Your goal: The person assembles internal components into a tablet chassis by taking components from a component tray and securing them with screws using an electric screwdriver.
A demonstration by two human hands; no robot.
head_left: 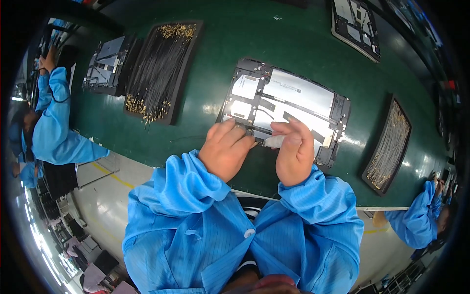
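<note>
An opened tablet (293, 90) with silver battery panels and a black frame lies tilted in front of me. At its near left edge, my left hand (226, 149) has its fingers bent and closed together. A thin black cable (188, 138) comes out leftward from under that hand. My right hand (296, 152) is at the near edge of the same tablet, its fingers drawn together in a pinch. A white wrap (274, 141) covers one of its fingers, pointing toward the left hand. What the right fingers hold, if anything, is hidden.
On the green table (205, 88), a black tray (161, 68) of cables with gold ends stands left, beside another opened tablet (105, 63). At the right is a second cable tray (389, 147); a further tablet (356, 27) lies far right. Co-workers in blue sleeves (54, 117) sit on both sides.
</note>
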